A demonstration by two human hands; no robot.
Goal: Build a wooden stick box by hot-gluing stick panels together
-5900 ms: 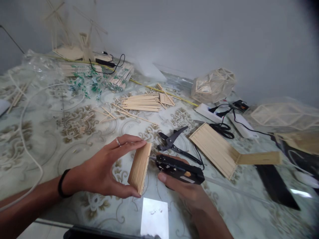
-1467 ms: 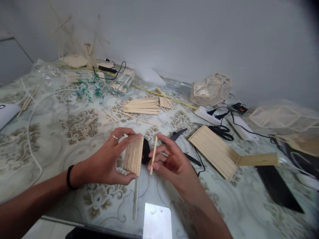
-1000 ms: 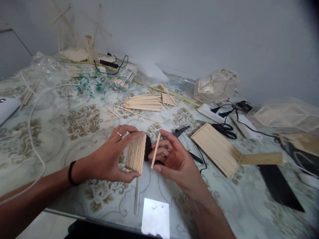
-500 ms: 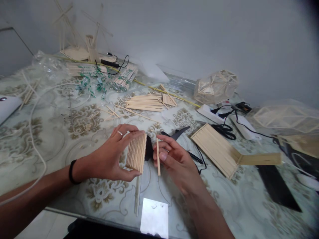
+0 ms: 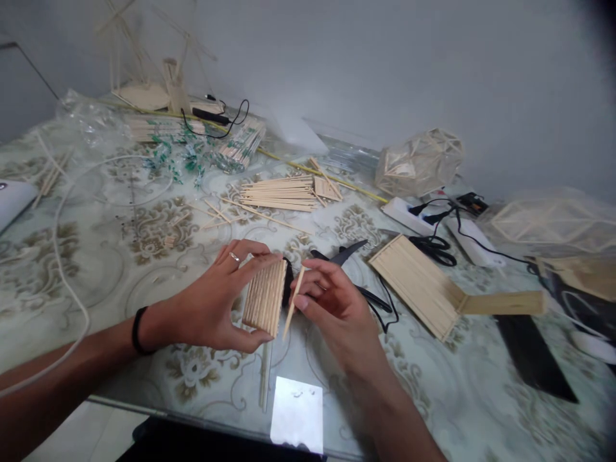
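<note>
My left hand (image 5: 209,301) grips a small panel of glued wooden sticks (image 5: 264,298), held upright on edge above the table, thumb under it and fingers over its top. My right hand (image 5: 332,308) pinches a single short wooden stick (image 5: 293,303) just right of the panel, tilted, its lower end close to the panel's right edge. A black glue gun (image 5: 287,281) lies on the table behind the panel, mostly hidden by both hands.
Black cutters (image 5: 344,255) lie behind my right hand. A larger stick panel with a folded side (image 5: 423,285) lies to the right. A pile of loose sticks (image 5: 279,192), a white power strip (image 5: 409,217) with black cables, wrapped stick lanterns (image 5: 418,162) and a white cord (image 5: 58,256) surround them.
The glue gun left my right hand, which now holds a single stick. That stick has tilted and come closer to the panel's right edge. My left hand keeps the panel still.
</note>
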